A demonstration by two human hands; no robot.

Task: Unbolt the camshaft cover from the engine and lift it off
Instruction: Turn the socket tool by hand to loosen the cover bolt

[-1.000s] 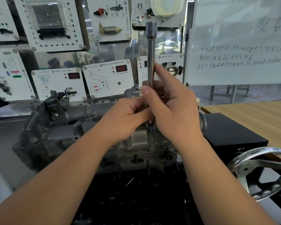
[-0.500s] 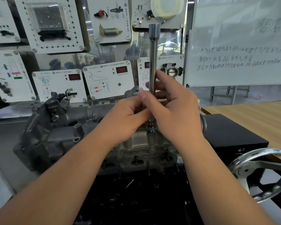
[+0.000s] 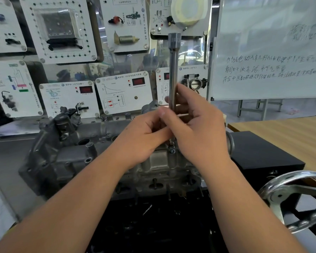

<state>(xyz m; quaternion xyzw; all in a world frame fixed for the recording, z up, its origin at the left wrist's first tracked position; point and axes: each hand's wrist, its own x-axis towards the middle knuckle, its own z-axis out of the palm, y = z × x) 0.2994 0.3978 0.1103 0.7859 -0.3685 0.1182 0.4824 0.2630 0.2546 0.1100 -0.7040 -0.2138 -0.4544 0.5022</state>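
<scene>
both hands grip a long steel socket extension (image 3: 173,70) standing upright over the right end of the grey camshaft cover (image 3: 91,143), which sits on the engine (image 3: 164,170) mid-scene; left hand (image 3: 144,141) fingers curl round the lower shaft, right hand (image 3: 195,128) pinches it just above, thumb in front. tool tip sits at a bolt (image 3: 171,149) on the cover's near edge. whiteboard (image 3: 272,52) far right, chrome handwheel (image 3: 295,199) near right.
</scene>
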